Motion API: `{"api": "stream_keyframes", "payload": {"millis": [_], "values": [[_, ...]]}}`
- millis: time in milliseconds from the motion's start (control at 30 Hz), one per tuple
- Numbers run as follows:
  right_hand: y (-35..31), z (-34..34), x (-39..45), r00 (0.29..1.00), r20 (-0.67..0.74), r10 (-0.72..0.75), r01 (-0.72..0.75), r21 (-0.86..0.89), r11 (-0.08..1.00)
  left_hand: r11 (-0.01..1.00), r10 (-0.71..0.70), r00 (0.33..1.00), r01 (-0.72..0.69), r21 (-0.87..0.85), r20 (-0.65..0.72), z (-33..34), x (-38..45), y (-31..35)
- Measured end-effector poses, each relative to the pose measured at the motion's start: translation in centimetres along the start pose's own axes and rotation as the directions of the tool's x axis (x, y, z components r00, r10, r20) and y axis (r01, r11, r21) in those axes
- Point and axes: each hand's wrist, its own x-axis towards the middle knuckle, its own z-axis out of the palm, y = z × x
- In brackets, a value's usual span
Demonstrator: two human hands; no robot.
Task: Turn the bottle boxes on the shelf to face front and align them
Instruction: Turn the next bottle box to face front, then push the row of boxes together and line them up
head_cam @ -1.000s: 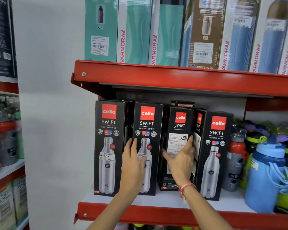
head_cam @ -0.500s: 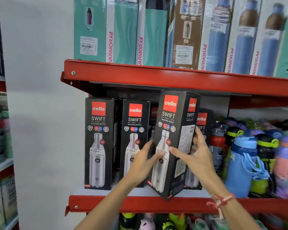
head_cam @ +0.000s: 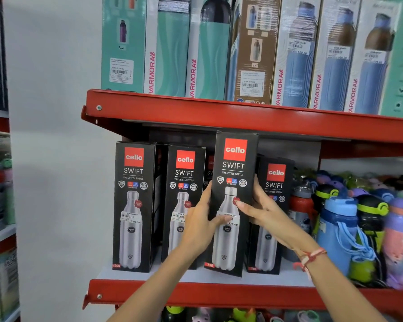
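Several black Cello Swift bottle boxes stand on the red shelf (head_cam: pixel 196 295). Both hands hold the third box (head_cam: pixel 233 168), whose front faces me; it sits forward of the row, slightly tilted. My left hand (head_cam: pixel 199 226) grips its left edge, thumb across the front. On its right edge, my right hand (head_cam: pixel 263 210) has the thumb on the front. The leftmost box (head_cam: pixel 134 205) and the second box (head_cam: pixel 184 182) face front. A fourth box (head_cam: pixel 276 180) stands behind my right hand, also front-facing. Another box is partly hidden behind the held one.
Loose plastic bottles crowd the shelf's right side, a blue one (head_cam: pixel 337 231) nearest. The upper shelf (head_cam: pixel 219 115) hangs close above the box tops and carries tall teal and blue Varmora boxes. A white wall lies left, with another shelving unit at the far left.
The third box was side-on in the row; I pulled it out and turned it, and its front now faces me squarely. My hands moved to grip its two edges.
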Motion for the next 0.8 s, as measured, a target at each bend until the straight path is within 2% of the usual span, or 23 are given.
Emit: {"api": "stream_keyframes", "payload": {"millis": [200, 333, 433, 533, 700, 767, 800], "values": [[1.9, 0.9, 2.4, 0.993, -0.111, -0.033, 0.007, -0.225, 0.974, 0.985, -0.098, 0.983, 0.118, 0.129, -0.153, 2.9, 1.0, -1.0], [4.1, 2.0, 3.1, 0.987, -0.162, 0.015, -0.056, -0.250, 0.967, 0.957, -0.184, 0.968, 0.216, 0.194, -0.168, 3.6, 1.5, -2.4], [5.5, 2.9, 3.5, 0.979, -0.203, 0.025, -0.079, -0.262, 0.962, 0.949, -0.226, 0.953, 0.262, 0.175, -0.199, 4.1, 1.7, -4.1], [6.2, 3.3, 3.9, 0.971, -0.238, 0.012, -0.080, -0.281, 0.956, 0.931, -0.193, 0.961, 0.243, 0.272, -0.198, 4.2, 1.8, -5.0], [5.8, 3.6, 3.8, 0.965, -0.261, 0.029, -0.120, -0.340, 0.933, 0.912, -0.213, 0.962, 0.258, 0.318, -0.170, 4.0, 1.4, -4.2], [4.9, 4.3, 3.0, 0.929, -0.365, -0.054, -0.102, -0.394, 0.914, 0.940, -0.164, 0.979, 0.192, 0.283, -0.120, 3.4, 0.2, -3.8], [4.5, 4.9, 2.2, 0.885, -0.448, -0.128, -0.088, -0.431, 0.898, 0.963, -0.118, 0.988, 0.138, 0.232, -0.098, 2.8, -0.8, -3.5]]}}
